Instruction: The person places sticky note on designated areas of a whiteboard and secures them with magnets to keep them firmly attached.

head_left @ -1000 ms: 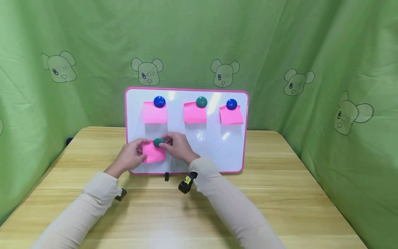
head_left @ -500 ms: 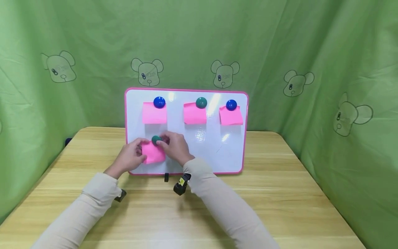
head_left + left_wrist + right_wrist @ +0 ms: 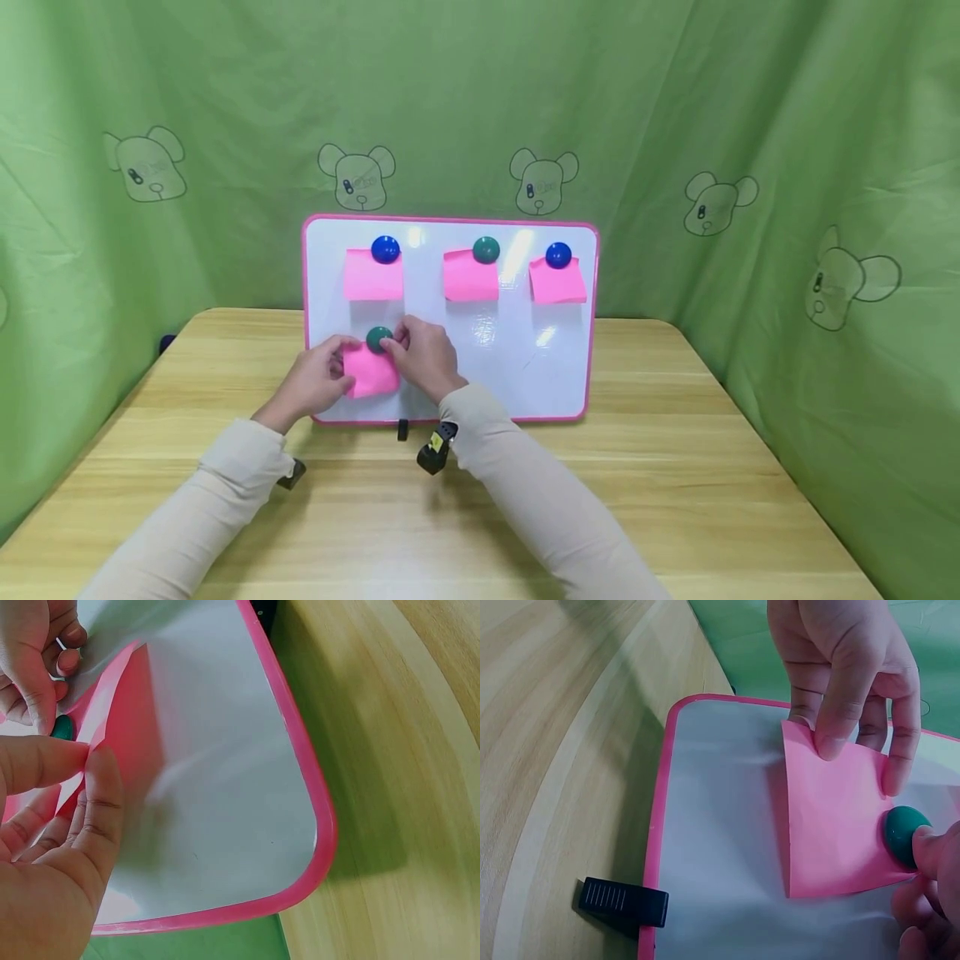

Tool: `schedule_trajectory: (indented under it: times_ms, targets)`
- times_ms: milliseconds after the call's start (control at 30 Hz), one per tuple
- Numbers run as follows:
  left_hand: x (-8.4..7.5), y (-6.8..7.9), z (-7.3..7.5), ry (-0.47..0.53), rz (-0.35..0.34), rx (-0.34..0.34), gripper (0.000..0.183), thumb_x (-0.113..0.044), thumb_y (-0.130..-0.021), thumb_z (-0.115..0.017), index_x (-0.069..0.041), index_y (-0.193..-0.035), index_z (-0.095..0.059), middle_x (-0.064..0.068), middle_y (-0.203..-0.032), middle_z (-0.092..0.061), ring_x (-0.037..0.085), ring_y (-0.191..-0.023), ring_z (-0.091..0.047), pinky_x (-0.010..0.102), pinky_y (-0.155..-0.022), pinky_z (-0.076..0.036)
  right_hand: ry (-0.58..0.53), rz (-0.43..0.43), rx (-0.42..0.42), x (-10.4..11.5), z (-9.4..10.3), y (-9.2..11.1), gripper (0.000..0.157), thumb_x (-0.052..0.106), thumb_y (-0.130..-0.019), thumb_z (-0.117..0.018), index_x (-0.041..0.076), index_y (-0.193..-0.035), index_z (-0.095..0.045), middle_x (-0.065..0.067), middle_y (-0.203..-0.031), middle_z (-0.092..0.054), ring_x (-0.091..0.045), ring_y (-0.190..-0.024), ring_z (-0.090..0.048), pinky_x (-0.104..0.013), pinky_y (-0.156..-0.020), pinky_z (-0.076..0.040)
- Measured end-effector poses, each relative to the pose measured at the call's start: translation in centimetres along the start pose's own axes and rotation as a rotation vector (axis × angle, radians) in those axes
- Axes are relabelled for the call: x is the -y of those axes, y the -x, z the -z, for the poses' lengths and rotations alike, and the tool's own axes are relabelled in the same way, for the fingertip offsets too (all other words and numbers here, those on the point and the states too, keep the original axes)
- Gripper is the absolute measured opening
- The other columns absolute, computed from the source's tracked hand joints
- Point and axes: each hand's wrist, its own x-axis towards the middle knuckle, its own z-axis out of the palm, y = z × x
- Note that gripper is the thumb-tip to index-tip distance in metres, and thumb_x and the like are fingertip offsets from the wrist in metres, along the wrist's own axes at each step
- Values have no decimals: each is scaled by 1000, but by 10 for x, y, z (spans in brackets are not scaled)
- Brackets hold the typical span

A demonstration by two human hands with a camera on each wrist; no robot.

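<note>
A pink sticky note [image 3: 372,373] lies against the lower left of a pink-framed whiteboard [image 3: 517,358]. My left hand [image 3: 315,372] pinches the note's left edge between thumb and fingers; in the left wrist view that edge stands off the board. At the note's top, my right hand [image 3: 427,354] holds a round green magnet [image 3: 905,834], its thumb on the rim. In the right wrist view the magnet sits over the note's edge, and the paper bends beside it. The right fingertips are partly hidden behind the note and magnet.
Along the board's top, pink notes hang under a blue magnet [image 3: 386,249], a green magnet [image 3: 486,250] and another blue magnet [image 3: 558,255]. A black clip [image 3: 622,901] grips the board's bottom edge. The board stands on a wooden table [image 3: 675,467] before a green curtain [image 3: 450,100].
My right hand has shifted slightly left and up with the green magnet, which now sits nearer the middle of the note's top edge. The left hand has stayed at the note's left edge.
</note>
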Motion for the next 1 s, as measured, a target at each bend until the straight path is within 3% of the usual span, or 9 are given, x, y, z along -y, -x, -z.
schedule_trajectory:
  times_ms: [267, 467, 600, 767, 867, 1000]
  targets:
    - [-1, 1, 3, -20, -3, -7, 51, 0, -84, -66, -1, -132, -49, 17, -104, -59, 28, -91, -61, 34, -70, -56, -9, 22, 7, 0, 1, -1, 22, 29, -89, -72, 16, -79, -58, 4, -66, -55, -11, -60, -50, -21, -52, -41]
    - [-3, 7, 5, -45, -15, 18, 54, -7, -86, -69, -3, -135, -45, 13, -91, -61, 26, -83, -61, 35, -66, -55, -48, 19, 75, -9, 8, 7, 18, 30, -91, -68, 15, -83, -60, 4, -71, -57, -11, -63, -52, -22, -54, -45]
    - [-7, 17, 6, -59, 29, 21, 58, -14, -89, -69, -5, -139, -40, 19, -107, -61, 33, -97, -62, 44, -77, -56, -46, 19, 113, -17, 20, 19, 18, 31, -92, -67, 15, -87, -61, 5, -74, -58, -12, -67, -54, -23, -56, -48]
    - [-17, 38, 0, -110, 68, -37, 59, -23, -90, -69, -4, -138, -41, 25, -125, -54, 40, -108, -57, 53, -85, -52, -22, 68, 88, -33, 43, 41, 16, 28, -90, -69, 14, -88, -63, 5, -75, -59, -10, -70, -57, -24, -62, -51]
    - [-22, 51, -10, -191, 16, -73, 52, -24, -89, -70, -1, -132, -49, 23, -118, -59, 36, -100, -59, 50, -81, -54, 4, 88, 58, -47, 58, 59, 15, 27, -89, -70, 14, -85, -63, 7, -73, -59, -8, -68, -58, -25, -63, -51]
    - [-25, 68, -25, -311, -102, -155, 36, -22, -88, -73, 0, -114, -61, 15, -98, -66, 28, -85, -63, 43, -73, -55, 98, 116, 12, -69, 74, 84, 14, 24, -87, -72, 15, -81, -63, 9, -66, -54, -7, -60, -52, -25, -56, -48]
